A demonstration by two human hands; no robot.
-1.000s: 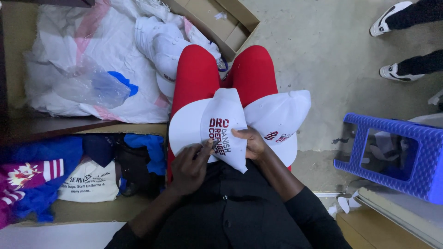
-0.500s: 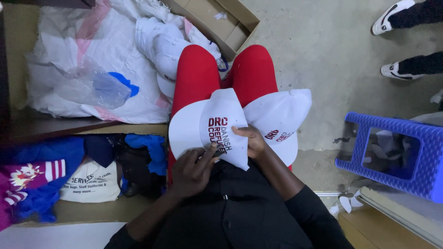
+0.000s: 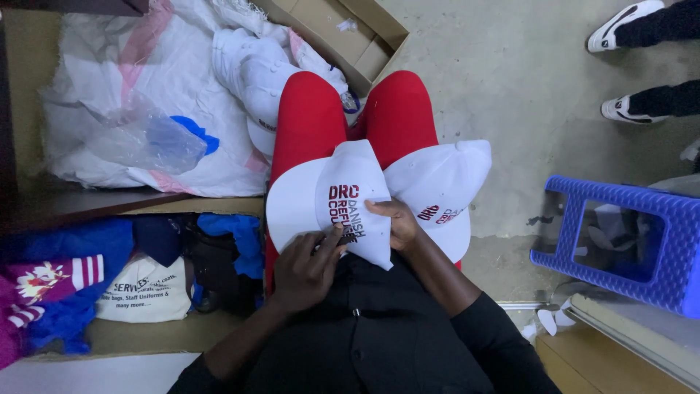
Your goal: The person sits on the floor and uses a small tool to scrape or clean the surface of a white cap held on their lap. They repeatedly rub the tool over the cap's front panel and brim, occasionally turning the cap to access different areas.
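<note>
Two white caps on my lap: my left hand (image 3: 310,257) and right hand (image 3: 394,222) pinch the near cap (image 3: 328,201); second cap (image 3: 445,186) right.

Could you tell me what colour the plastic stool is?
Blue; the stool shows in the head view.
</note>
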